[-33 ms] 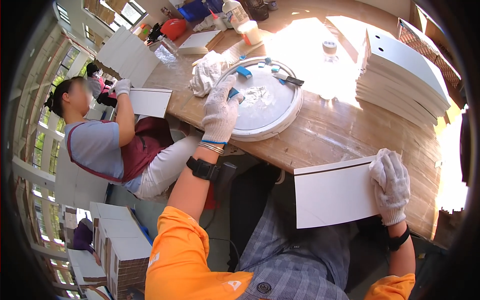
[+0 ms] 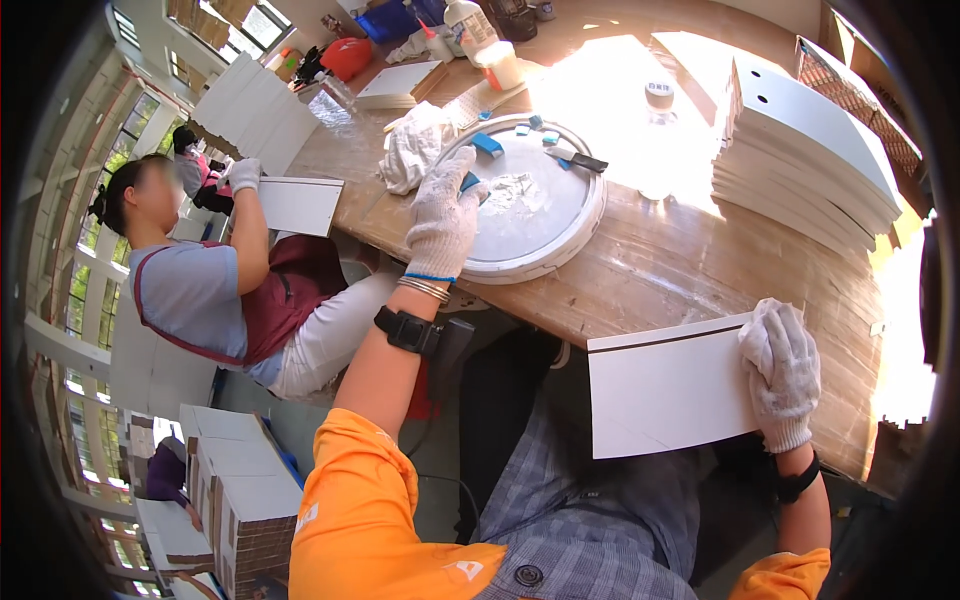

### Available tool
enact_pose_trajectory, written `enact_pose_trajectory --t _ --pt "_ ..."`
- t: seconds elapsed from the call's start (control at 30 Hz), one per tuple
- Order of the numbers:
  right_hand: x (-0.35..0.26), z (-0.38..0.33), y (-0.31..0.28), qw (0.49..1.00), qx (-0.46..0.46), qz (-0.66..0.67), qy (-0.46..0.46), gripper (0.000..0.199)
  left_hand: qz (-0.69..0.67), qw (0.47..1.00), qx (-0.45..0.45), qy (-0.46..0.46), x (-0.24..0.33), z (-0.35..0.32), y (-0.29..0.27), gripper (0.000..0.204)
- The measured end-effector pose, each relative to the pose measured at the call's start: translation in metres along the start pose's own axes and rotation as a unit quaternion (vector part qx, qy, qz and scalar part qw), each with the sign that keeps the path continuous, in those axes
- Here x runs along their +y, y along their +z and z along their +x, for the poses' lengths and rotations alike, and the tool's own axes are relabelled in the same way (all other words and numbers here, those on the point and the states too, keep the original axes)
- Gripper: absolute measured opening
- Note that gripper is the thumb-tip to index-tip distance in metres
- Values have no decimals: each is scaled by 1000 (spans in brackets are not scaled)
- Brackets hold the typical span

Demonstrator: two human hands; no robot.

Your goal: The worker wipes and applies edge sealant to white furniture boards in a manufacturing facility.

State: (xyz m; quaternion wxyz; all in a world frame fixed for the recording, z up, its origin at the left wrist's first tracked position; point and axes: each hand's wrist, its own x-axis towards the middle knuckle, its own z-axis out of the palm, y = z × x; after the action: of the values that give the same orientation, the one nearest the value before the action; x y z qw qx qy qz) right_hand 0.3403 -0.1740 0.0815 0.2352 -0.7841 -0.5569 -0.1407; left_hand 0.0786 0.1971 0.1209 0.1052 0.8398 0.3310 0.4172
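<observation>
My left hand (image 2: 443, 215), in a whitish work glove, is closed on a small blue scraper-like piece (image 2: 470, 182) over a round white lid (image 2: 540, 262). White paste (image 2: 513, 194) is smeared on the lid beside the fingers. Several blue bits and a dark-bladed putty knife (image 2: 580, 160) lie around its far rim. My right hand (image 2: 782, 385), gloved too, grips the right end of a white panel (image 2: 670, 390) with a dark groove along its far edge. What looks like a pale rag (image 2: 768, 318) is bunched under those fingers. The panel is tilted at the table's near edge, above my lap.
A stack of white panels (image 2: 800, 160) stands on the table (image 2: 650, 265) at the right. Beyond the lid are a clear bottle (image 2: 657, 140), a crumpled white cloth (image 2: 408, 150) and a glue bottle (image 2: 470, 28). At the left a seated co-worker (image 2: 200, 280) holds another panel (image 2: 300, 205).
My left hand and the blue piece have shifted very slightly on the lid. The right hand and the panel stay practically where they were.
</observation>
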Motion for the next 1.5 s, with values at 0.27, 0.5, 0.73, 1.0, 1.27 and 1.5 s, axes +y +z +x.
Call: enact_pose_trajectory --t 0.27,0.5,0.73,1.0,1.27,1.5 --pt "2 -1 3 1000 2 2 4 56 142 986 -51 66 -24 26 33 43" --pt "5 -2 3 1000 -12 -4 15 59 161 981 -108 -4 -18 31 41 45" --pt "5 -2 4 1000 -7 -3 12 58 180 976 -121 20 -15 35 40 45" --pt "5 -3 2 1000 -8 -9 16 59 161 980 -117 18 -12 35 39 38" --pt "4 -4 5 1000 4 15 2 56 203 973 -106 16 -29 28 36 42" --pt "0 1 3 1000 3 8 6 55 -576 710 7 -405 18 -29 -3 31"
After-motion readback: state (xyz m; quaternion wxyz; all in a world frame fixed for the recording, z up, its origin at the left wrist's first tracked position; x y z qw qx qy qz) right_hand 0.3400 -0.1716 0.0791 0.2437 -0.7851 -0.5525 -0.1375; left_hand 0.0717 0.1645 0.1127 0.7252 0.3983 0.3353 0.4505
